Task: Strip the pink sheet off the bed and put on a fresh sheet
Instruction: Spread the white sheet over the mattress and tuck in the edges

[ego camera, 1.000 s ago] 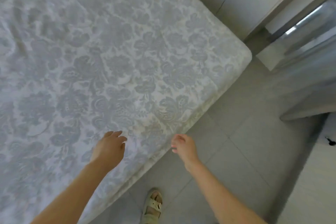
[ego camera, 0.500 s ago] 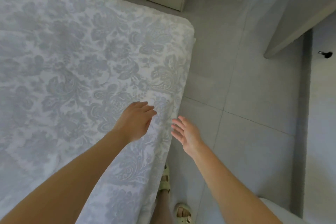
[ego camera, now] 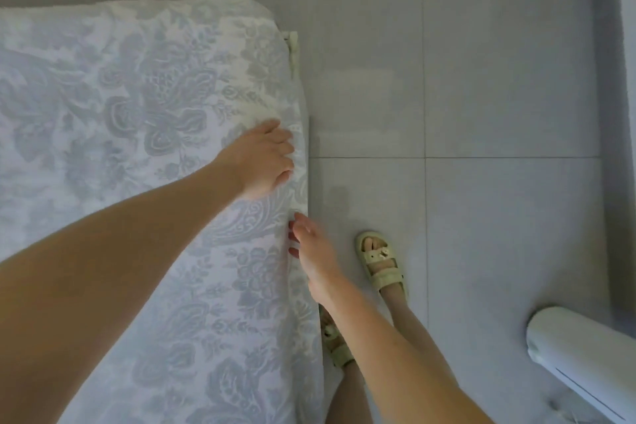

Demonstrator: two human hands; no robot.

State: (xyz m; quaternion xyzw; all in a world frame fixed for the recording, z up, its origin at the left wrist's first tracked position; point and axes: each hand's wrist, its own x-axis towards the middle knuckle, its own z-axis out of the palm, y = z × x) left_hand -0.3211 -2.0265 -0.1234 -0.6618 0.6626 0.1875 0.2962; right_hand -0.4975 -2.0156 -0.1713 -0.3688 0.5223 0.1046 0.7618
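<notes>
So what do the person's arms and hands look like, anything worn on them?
The left forearm and right forearm are bare, with no sleeves in view. The left hand and right hand wear no gloves, and no rings, watch or bracelet show. The only clothing seen is pale yellow-green buckled sandals.

Dim, cool, even daylight over a wide-angle view.
The floor (ego camera: pixel 481 79) shows a pale sheen and soft shadows. The sheet (ego camera: pixel 137 96) pattern is sharp at centre, the right hand (ego camera: pixel 311 251) is slightly motion-blurred, and the white appliance (ego camera: pixel 578 354) smears at the bent edge.
</notes>
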